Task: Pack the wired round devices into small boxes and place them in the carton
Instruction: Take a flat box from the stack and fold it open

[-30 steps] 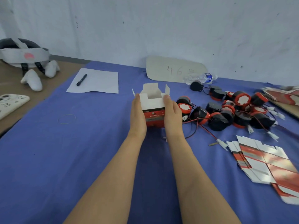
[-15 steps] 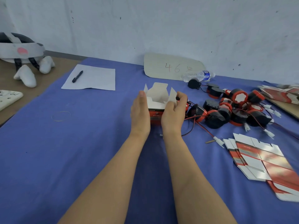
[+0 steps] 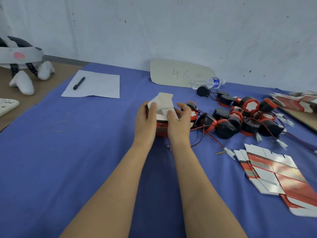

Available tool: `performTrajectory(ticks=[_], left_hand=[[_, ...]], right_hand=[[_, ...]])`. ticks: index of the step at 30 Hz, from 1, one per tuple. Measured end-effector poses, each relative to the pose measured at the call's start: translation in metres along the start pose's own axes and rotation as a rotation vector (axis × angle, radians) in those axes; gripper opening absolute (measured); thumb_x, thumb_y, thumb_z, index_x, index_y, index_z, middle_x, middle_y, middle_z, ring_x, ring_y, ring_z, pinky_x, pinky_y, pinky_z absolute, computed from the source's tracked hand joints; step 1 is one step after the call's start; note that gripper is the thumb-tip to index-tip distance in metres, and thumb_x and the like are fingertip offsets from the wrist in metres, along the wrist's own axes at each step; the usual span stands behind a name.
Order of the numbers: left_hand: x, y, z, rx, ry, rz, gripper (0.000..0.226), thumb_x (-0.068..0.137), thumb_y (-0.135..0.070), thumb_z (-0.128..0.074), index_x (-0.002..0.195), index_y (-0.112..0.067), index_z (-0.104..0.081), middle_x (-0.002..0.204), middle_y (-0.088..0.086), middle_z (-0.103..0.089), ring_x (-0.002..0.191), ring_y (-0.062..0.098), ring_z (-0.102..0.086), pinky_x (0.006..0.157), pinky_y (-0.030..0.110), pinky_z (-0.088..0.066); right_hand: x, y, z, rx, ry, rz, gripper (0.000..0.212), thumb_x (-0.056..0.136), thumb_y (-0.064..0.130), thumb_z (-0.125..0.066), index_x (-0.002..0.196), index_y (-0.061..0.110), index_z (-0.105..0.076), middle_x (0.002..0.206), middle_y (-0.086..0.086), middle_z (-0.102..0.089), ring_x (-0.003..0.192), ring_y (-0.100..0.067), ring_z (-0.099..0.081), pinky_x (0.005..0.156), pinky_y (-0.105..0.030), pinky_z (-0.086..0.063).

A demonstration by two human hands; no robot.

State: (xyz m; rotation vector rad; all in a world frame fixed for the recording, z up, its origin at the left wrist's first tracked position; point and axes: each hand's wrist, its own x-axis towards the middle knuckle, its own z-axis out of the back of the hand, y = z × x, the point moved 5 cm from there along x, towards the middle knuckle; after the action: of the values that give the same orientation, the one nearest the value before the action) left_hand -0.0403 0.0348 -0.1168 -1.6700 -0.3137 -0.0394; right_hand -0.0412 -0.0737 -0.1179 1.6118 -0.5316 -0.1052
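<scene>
Flaps folded inward since earlier: fingers [image 3: 153, 107] of left hand [image 3: 145, 124] and right hand [image 3: 178, 129] pinch the small box [image 3: 162, 118], wired round devices [image 3: 247, 121] lying right of it, nearer the right hand.

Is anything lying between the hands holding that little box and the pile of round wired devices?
Nothing visible. The nearest device lies right beside the right hand; only red and black wires trail there.

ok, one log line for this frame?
small box: top flaps partly folded | left hand: grips box, thumb on side flap | right hand: grips box, thumb on flap | round devices: piled right | carton: unseen
</scene>
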Motion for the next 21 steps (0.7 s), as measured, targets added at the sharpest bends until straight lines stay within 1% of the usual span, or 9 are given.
performTrajectory(ticks=[3,6,9,11,12,14,15,18,21], left_hand=[[0.001,0.003,0.0,0.053,0.022,-0.008,0.01,0.097,-0.026,-0.044,0.102,-0.03,-0.052,0.1,-0.011,-0.06,0.092,0.008,-0.059,0.074,0.024,-0.049],[0.003,0.008,0.001,0.071,-0.002,0.025,0.024,0.092,-0.014,-0.043,0.112,-0.026,-0.05,0.1,-0.011,-0.058,0.09,0.006,-0.058,0.068,0.021,-0.047],[0.005,0.011,0.002,0.038,-0.011,0.059,0.028,0.091,-0.01,-0.04,0.112,-0.023,-0.051,0.1,-0.009,-0.059,0.087,0.008,-0.057,0.065,0.019,-0.045],[0.005,0.012,0.002,0.036,-0.012,0.053,0.027,0.092,-0.009,-0.038,0.112,-0.022,-0.052,0.099,-0.009,-0.059,0.084,0.005,-0.057,0.06,0.014,-0.043],[0.005,0.012,0.002,0.035,-0.013,0.042,0.026,0.092,-0.009,-0.038,0.111,-0.021,-0.052,0.098,-0.01,-0.059,0.083,0.003,-0.057,0.058,0.011,-0.043],[0.005,0.01,0.001,0.043,0.001,0.022,0.025,0.093,-0.009,-0.038,0.11,-0.019,-0.053,0.097,-0.01,-0.059,0.081,0.002,-0.057,0.054,0.007,-0.043],[0.005,0.009,0.001,0.033,0.008,0.02,0.025,0.094,-0.011,-0.038,0.111,-0.018,-0.054,0.098,-0.008,-0.06,0.079,0.002,-0.057,0.053,0.007,-0.043],[0.003,0.012,0.004,-0.155,-0.006,0.141,0.031,0.099,-0.032,-0.035,0.115,-0.022,-0.059,0.097,-0.003,-0.064,0.071,0.003,-0.061,0.05,0.011,-0.046],[0.003,0.015,0.006,-0.185,-0.042,0.143,0.051,0.101,-0.052,-0.017,0.114,-0.028,-0.06,0.098,0.0,-0.066,0.076,0.006,-0.062,0.055,0.014,-0.048]], right_hand=[[-0.001,0.004,-0.001,0.001,0.021,0.037,0.046,0.088,0.0,-0.043,0.124,0.028,-0.045,0.107,-0.001,-0.06,0.088,-0.009,-0.06,0.075,-0.021,-0.05],[-0.004,0.008,-0.002,-0.036,0.045,0.098,0.043,0.086,-0.005,-0.04,0.105,0.031,-0.054,0.098,0.002,-0.062,0.081,-0.004,-0.059,0.063,-0.011,-0.046],[-0.005,0.01,-0.003,-0.006,0.095,0.078,0.034,0.089,-0.003,-0.043,0.092,0.028,-0.056,0.088,0.008,-0.059,0.073,0.005,-0.057,0.062,-0.01,-0.045],[-0.005,0.011,-0.006,0.06,0.171,0.017,0.011,0.093,0.014,-0.052,0.089,0.023,-0.056,0.086,0.005,-0.06,0.077,-0.004,-0.058,0.07,-0.021,-0.05],[-0.004,0.011,-0.006,0.081,0.19,-0.016,0.009,0.093,0.028,-0.056,0.089,0.02,-0.056,0.087,0.002,-0.061,0.08,-0.009,-0.059,0.075,-0.028,-0.05],[-0.001,0.01,-0.002,0.05,0.188,-0.03,0.03,0.086,0.048,-0.06,0.088,0.018,-0.056,0.085,0.002,-0.061,0.08,-0.011,-0.058,0.075,-0.028,-0.049],[0.001,0.011,0.0,0.025,0.179,-0.023,0.031,0.085,0.048,-0.062,0.088,0.019,-0.056,0.086,0.003,-0.061,0.079,-0.01,-0.059,0.072,-0.025,-0.049],[0.001,0.01,-0.002,-0.04,0.229,-0.057,0.016,0.088,0.025,-0.064,0.1,0.024,-0.054,0.1,0.002,-0.06,0.087,-0.012,-0.061,0.067,-0.024,-0.051],[-0.001,0.01,-0.003,-0.098,0.296,-0.031,0.034,0.089,0.008,-0.058,0.113,0.031,-0.052,0.111,0.0,-0.058,0.098,-0.015,-0.06,0.081,-0.029,-0.055]])
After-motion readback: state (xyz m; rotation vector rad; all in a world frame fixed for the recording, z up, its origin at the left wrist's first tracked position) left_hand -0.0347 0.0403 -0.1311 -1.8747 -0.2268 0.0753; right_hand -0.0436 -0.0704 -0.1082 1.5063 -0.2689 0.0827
